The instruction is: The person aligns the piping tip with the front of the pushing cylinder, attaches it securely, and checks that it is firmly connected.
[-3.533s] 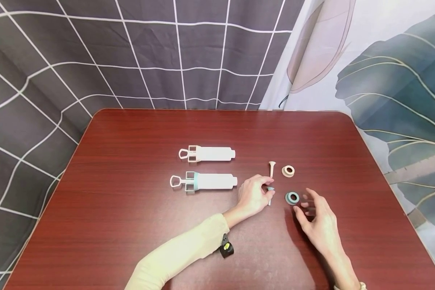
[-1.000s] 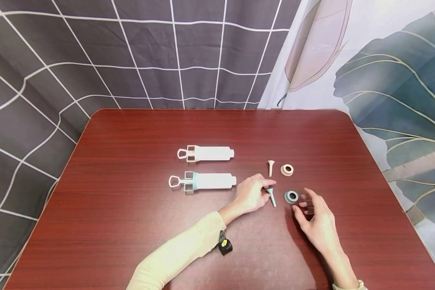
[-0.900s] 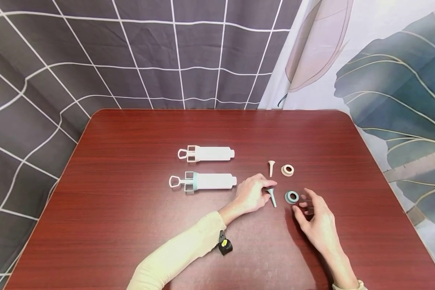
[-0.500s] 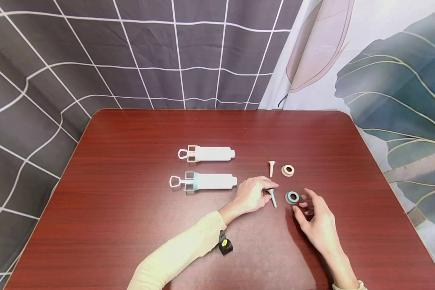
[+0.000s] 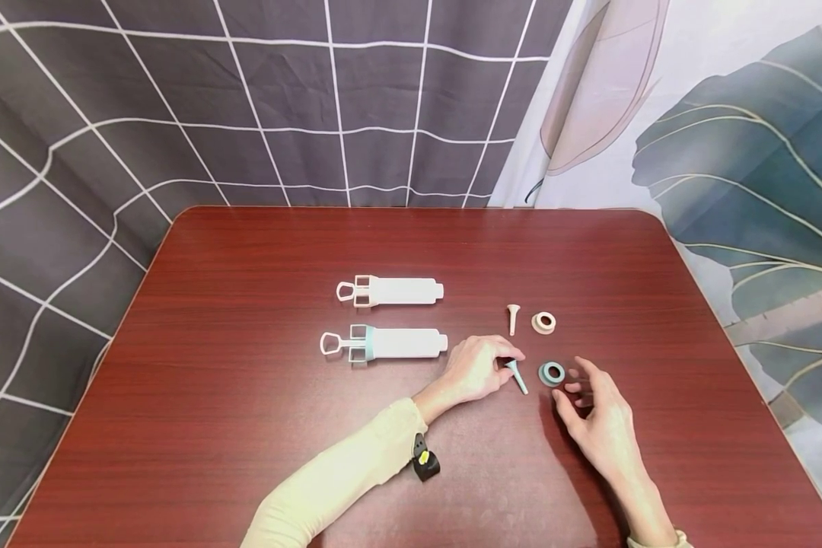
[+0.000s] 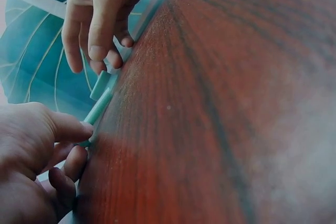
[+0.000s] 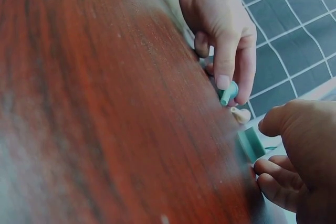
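Observation:
My left hand [image 5: 476,367] pinches the flared end of a small blue-green nozzle [image 5: 518,380] between thumb and fingers; its narrow end slants toward the lower right, at or just above the table. In the right wrist view the nozzle [image 7: 227,96] shows its flared rim beside the thumb. My right hand [image 5: 606,422] hovers with bent, spread fingers beside a blue-green flanged ring [image 5: 552,373] and holds nothing. That ring [image 7: 252,144] appears between the right thumb and fingers in the right wrist view, apart from the thumb. Contact with the fingertips is unclear.
Behind the hands lie a cream nozzle [image 5: 513,319] and a cream ring [image 5: 544,323]. To the left are two white plunger syringes, one cream-trimmed [image 5: 404,291] and one blue-green-trimmed [image 5: 406,343]. All sit on the red-brown table [image 5: 246,426], with curtains behind.
The nozzle's narrow end has swung to the right, from nearly straight toward me to a slant. My left hand has shifted slightly; my right hand has hardly moved.

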The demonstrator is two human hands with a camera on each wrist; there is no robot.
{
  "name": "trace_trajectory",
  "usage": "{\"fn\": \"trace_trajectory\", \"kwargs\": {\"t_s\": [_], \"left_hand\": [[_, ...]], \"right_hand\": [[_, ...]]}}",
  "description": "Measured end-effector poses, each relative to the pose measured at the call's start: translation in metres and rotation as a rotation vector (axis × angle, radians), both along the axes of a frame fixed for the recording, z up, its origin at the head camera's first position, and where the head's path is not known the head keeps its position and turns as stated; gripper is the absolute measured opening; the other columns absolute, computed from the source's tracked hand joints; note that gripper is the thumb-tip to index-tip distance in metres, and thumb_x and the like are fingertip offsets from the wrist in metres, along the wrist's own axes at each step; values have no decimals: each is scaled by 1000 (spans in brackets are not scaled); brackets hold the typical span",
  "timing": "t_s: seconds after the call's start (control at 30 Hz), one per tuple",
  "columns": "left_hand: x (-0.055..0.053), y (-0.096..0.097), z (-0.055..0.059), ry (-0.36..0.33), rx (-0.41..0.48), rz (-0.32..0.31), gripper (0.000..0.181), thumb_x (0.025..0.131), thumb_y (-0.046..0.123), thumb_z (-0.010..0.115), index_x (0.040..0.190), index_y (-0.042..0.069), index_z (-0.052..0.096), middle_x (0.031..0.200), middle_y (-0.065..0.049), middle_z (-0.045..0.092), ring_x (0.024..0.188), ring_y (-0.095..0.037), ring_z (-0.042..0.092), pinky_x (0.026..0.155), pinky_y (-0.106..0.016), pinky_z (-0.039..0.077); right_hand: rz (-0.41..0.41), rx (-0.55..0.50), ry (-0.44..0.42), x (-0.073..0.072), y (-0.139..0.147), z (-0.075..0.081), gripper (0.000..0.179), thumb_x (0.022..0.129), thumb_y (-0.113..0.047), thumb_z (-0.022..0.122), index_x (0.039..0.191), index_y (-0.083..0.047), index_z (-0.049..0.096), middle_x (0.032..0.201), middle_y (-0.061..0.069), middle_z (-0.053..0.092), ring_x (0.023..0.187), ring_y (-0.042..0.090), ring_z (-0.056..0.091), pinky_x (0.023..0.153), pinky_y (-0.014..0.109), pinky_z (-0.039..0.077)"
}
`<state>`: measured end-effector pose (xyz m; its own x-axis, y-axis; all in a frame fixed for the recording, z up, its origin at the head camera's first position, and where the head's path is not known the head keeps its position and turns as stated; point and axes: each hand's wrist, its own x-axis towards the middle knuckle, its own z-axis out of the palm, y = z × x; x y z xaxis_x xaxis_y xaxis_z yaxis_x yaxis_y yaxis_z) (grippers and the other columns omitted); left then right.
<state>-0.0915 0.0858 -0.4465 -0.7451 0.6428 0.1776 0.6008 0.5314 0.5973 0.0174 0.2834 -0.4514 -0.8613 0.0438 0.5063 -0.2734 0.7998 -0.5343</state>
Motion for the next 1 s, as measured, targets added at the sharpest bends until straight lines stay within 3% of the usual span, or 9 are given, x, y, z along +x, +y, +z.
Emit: {"fn": "trace_trajectory", "kwargs": {"t_s": [0.17,0.5,1.0], "left_hand": [[0,0,-1,-8,10,10,25,83,19,78,106,27,79,103,17,72,71,3,58,56,-15,40],[-2,-2,-2,-42,40,-10,22,82,20,79,104,25,80,77,14,69,60,8,49,54,-15,37],[-2,-3,-2,-37,28,-46,21,81,22,83,101,24,80,79,15,70,61,10,51,56,-13,38]], "right_hand": [[6,-3,-4,0,0,0,63,70,12,78,127,11,54,102,16,67,75,26,66,67,10,46],[24,15,1,-1,1,0,63,69,12,79,127,9,56,102,15,66,76,23,65,66,11,46],[39,56,-16,-8,2,-2,58,69,8,81,123,6,60,94,12,62,73,19,60,63,14,43]]}}
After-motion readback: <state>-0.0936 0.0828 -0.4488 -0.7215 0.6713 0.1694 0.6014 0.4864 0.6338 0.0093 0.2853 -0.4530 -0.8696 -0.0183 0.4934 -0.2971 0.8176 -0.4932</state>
